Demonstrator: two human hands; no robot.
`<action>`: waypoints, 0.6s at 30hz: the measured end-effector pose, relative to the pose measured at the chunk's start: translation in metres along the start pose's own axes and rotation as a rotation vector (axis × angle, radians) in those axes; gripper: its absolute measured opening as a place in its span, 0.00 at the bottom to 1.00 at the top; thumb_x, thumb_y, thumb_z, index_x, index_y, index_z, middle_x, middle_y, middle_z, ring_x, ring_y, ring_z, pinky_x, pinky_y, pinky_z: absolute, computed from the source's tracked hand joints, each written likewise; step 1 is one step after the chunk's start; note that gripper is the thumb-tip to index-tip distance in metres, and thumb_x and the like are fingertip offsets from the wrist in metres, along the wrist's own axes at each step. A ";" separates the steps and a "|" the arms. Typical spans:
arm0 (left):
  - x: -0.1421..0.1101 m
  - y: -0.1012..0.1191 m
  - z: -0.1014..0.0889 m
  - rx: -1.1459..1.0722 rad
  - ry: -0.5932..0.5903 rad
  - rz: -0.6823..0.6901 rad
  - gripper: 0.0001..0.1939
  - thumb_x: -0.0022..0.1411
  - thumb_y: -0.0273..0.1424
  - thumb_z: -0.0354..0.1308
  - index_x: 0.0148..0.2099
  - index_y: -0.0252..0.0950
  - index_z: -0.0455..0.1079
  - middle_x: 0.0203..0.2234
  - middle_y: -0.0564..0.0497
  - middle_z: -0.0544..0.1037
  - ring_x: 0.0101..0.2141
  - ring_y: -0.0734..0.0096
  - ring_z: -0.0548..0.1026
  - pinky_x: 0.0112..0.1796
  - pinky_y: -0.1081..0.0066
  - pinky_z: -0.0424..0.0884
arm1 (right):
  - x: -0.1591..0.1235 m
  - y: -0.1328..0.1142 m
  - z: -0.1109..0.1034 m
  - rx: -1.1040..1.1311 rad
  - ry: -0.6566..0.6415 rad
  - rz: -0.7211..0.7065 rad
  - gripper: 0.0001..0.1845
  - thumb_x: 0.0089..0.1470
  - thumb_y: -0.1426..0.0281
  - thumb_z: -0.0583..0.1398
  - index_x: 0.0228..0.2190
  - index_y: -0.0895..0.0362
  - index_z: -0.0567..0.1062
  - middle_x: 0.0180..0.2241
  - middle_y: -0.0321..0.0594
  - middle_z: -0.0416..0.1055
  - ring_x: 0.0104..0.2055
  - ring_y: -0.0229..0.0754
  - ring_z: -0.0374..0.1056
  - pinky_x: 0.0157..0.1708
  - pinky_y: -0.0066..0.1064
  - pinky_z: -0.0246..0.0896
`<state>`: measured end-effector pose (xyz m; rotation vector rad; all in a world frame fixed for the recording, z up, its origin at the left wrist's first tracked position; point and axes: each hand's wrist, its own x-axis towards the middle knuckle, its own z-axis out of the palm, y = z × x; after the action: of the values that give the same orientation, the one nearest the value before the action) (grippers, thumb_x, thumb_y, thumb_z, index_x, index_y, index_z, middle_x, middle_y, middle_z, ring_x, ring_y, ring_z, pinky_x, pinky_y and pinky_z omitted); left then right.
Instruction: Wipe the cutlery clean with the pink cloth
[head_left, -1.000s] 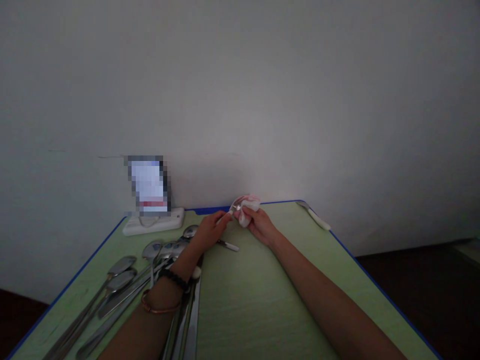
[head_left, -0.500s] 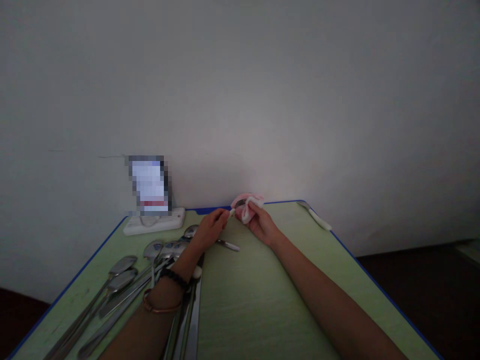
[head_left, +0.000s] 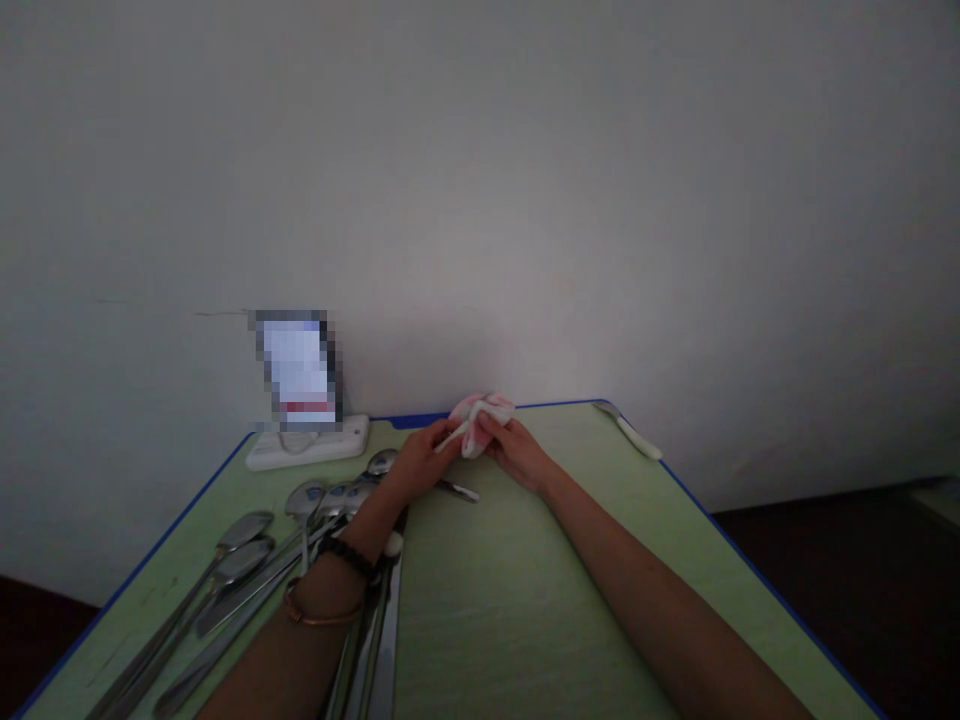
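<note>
My left hand (head_left: pixel 426 462) is closed around the pale handle of a white-handled piece of cutlery (head_left: pixel 452 437). Its metal head is hidden inside a pink and white cloth (head_left: pixel 475 434), so fork or spoon cannot be told. My right hand (head_left: pixel 517 452) pinches that cloth around the head, thumb on top. Both hands are close together above the far edge of the green table (head_left: pixel 525 600). Just below my left hand, a metal utensil handle (head_left: pixel 459 491) sticks out to the right.
Several metal spoons (head_left: pixel 244 530) and long handles lie at the left, partly under my left forearm. A phone (head_left: pixel 300 370) with a blurred screen stands on a white power strip (head_left: pixel 307 443) by the wall. Another white-handled utensil (head_left: pixel 637 438) lies at the far right edge.
The cloth in my right hand has slid left over the metal head, which showed before and is now covered. My hands are closer together.
</note>
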<state>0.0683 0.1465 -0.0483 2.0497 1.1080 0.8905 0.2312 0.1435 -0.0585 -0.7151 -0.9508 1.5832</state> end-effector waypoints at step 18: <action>-0.001 0.004 0.000 0.040 -0.104 -0.035 0.26 0.62 0.46 0.41 0.18 0.36 0.59 0.13 0.57 0.64 0.18 0.74 0.63 0.22 0.75 0.57 | -0.002 -0.004 0.000 0.036 -0.065 -0.014 0.20 0.45 0.56 0.63 0.31 0.60 0.75 0.30 0.39 0.74 0.33 0.36 0.67 0.37 0.27 0.61</action>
<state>0.0694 0.1437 -0.0457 2.0777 1.1104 0.7412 0.2333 0.1421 -0.0552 -0.6336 -0.9698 1.6156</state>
